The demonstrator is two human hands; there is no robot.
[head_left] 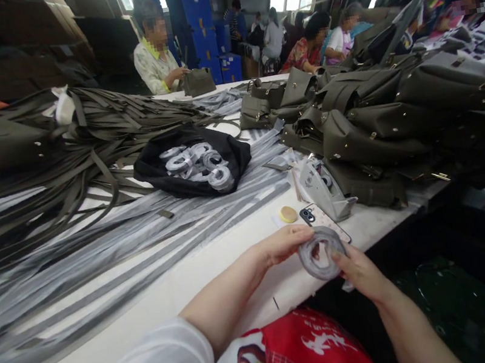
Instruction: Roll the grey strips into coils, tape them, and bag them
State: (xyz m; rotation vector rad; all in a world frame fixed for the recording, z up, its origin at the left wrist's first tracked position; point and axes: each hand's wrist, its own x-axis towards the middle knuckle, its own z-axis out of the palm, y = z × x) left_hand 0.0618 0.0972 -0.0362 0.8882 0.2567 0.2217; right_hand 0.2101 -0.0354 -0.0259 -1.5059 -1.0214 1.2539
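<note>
A coiled strap in clear wrapping (312,265) is held above the table's front edge between both my hands. My left hand (287,243) grips its upper left rim, fingers closed. On the lower right side, my right hand (357,267) pinches the coil, with the thumb on its face and the other fingers partly hidden behind. Just behind the coil lies a phone (322,221) in a patterned case, and beside that a round yellow-rimmed disc (288,214). A black cloth bag (159,179) further back holds several similar wrapped coils (220,177).
Long wrapped straps (131,236) lie across the white table (185,282). Loose olive straps (121,115) are heaped at the back left. Olive handbags (370,118) pile up on the right, near a grey-white pouch (321,187). A person (156,60) handles a bag across the table.
</note>
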